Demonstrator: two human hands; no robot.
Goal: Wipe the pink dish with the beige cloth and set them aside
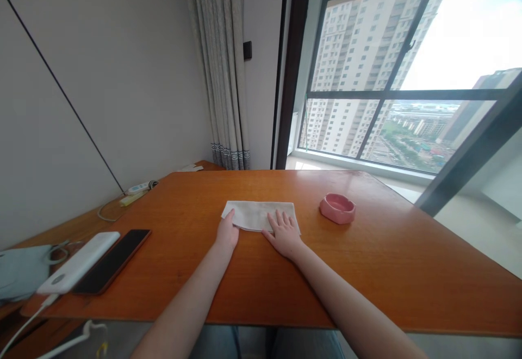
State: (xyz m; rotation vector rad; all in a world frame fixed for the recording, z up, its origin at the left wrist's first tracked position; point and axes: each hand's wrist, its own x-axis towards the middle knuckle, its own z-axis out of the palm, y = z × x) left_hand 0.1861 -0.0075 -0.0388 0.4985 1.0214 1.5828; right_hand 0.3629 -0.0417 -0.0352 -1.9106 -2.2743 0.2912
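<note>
A folded white cloth [252, 215] lies in front of me on the wooden table, its long side running left to right. At its near left corner, my left hand [227, 233] grips the edge, thumb on top and the other fingers mostly hidden beneath. My right hand [284, 234] rests flat on the right part of the cloth with its fingers spread. To the right of the cloth, apart from both hands, sits a pink ashtray [337, 209].
A white power bank [79, 261] with a cable and a dark phone [114, 261] lie side by side at the table's left. Beyond them are a power strip [134, 198] and a pale grey pouch [24, 272]. The table [391, 272] ends near my lap.
</note>
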